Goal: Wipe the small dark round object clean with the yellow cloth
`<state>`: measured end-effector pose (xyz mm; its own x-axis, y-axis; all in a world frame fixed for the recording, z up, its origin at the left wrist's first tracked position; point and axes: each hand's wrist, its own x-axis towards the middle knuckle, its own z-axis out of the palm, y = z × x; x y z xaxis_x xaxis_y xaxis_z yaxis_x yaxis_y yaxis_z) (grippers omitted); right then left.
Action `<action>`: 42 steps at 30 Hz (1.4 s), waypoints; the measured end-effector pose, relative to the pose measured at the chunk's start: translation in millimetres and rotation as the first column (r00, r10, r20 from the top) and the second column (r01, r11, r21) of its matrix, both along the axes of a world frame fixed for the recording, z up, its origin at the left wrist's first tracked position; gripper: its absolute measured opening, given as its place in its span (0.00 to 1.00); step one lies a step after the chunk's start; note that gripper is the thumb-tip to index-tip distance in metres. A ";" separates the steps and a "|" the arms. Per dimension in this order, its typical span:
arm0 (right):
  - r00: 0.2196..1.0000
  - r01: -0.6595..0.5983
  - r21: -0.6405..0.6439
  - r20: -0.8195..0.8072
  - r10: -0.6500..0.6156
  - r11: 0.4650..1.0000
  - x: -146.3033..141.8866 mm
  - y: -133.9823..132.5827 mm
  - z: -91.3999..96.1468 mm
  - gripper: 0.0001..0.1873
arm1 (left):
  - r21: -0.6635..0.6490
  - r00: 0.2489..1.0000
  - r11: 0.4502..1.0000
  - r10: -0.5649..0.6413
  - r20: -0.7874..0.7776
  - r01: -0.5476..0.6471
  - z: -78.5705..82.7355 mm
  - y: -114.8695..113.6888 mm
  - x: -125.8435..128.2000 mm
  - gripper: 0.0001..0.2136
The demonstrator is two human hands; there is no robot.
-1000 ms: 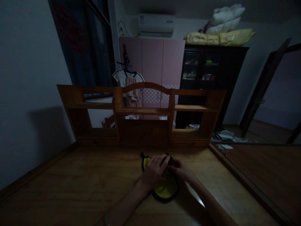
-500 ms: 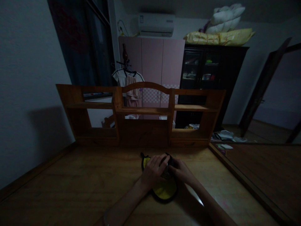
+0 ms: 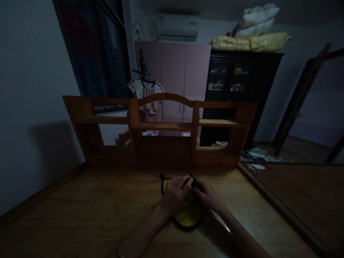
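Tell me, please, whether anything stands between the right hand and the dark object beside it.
Nothing visible does: the right hand is right at the dark object, with the left hand on its other side. The yellow, black-edged item shows mostly nearer the wearer, not in between; dim light hides exact contact.

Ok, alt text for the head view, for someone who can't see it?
The left hand and right hand handle a small dark object, too dim to identify, over a yellow, black-edged item on a wooden surface. A wooden shelf stands behind.
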<state>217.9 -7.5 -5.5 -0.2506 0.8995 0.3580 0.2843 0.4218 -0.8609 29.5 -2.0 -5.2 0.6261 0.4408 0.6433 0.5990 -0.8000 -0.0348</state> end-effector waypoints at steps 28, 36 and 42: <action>0.934 0.260 0.277 0.172 -0.314 0.925 -3.3 -0.4 -12.9 0.17 | -0.262 0.984 0.956 -0.090 0.154 0.128 -0.5 0.7 5.2 0.42; 0.904 0.305 0.241 0.230 -0.360 0.921 -4.8 -5.4 -8.3 0.14 | -0.139 0.994 0.990 -0.001 0.108 0.016 -6.3 3.7 3.6 0.42; 0.836 0.359 0.252 0.341 -0.430 0.899 -2.2 -3.0 -7.0 0.11 | -0.074 0.995 0.996 0.054 0.085 -0.048 -7.6 5.9 2.6 0.39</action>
<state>215.6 -10.5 -12.5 -0.0351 0.8843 0.4655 0.7461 0.3331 -0.5765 32.0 3.9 -12.8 0.5449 0.5179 0.6594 0.6373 -0.7669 0.0757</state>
